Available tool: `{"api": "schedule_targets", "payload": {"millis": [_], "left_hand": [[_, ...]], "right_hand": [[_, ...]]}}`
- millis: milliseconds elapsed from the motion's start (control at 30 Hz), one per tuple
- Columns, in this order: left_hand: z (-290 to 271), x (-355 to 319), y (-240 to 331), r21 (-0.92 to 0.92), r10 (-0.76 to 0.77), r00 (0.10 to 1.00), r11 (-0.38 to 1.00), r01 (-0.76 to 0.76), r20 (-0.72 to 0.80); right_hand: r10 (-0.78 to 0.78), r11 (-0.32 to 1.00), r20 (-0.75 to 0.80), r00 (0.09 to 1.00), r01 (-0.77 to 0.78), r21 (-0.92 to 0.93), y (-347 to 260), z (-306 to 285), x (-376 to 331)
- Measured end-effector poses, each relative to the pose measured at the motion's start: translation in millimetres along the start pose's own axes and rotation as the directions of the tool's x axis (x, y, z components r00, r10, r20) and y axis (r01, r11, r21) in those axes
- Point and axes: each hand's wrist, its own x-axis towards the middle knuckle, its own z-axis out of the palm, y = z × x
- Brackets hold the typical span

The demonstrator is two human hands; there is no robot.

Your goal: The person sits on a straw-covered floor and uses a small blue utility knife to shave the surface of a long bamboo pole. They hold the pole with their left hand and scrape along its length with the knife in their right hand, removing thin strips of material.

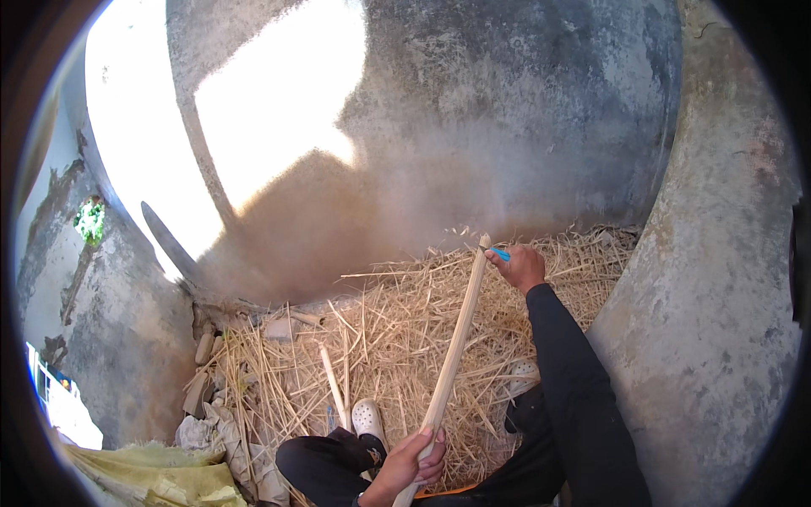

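Gripping low, your left hand (416, 460) is wrapped right round the bottom end of the long pale wooden stick (456, 338), fingers curled shut about it and knuckles facing you. From that fist the stick climbs up and away, leaning a little to your right, its long axis running from your lap toward the grey wall (473, 127). Just to the left of the fist sits your white perforated clog (368, 418), and left of that again a second, shorter stick (332, 384) lies loose on the straw (397, 329). Further out on that side there's a heap of crumpled sacking (160, 473) at the foot of the wall.

Now up at the top end: your right hand (519, 266) is there, arm stretched out in a dark sleeve (574, 380), fingers pressed together on a small blue tool (500, 253). Its tip meets the upper end of the stick, right at the tip. How much of the tool sits inside the hand I can't tell; only a short blue bit shows. Below that hand the straw bed spreads under the whole stick, and beyond the hand, to the right, curves a rough concrete surface (718, 279).
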Motion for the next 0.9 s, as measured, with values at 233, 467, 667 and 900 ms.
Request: {"api": "schedule_targets", "payload": {"millis": [233,467,667,900], "left_hand": [[-3.8,0.9,3.3,0.0,-0.049,0.998,0.999,0.049,-0.034],[-14.3,0.4,7.7,-0.079,-0.067,0.998,0.995,0.067,0.001],[-17.7,-7.7,7.9,-0.197,-0.049,0.997,0.979,0.06,0.06],[-12.4,-20.0,13.1,-0.138,0.023,0.992,0.99,-0.006,0.122]], "right_hand": [[0.105,0.994,0.084,0.991,-0.103,-0.035,7.3,14.8,-8.2],[0.107,0.989,0.106,0.989,-0.095,-0.112,3.4,31.5,-13.4],[0.139,0.986,0.128,0.982,-0.125,-0.115,14.2,46.2,-16.8],[0.388,0.909,-0.025,0.921,-0.378,0.173,51.5,37.8,-2.5]]}}
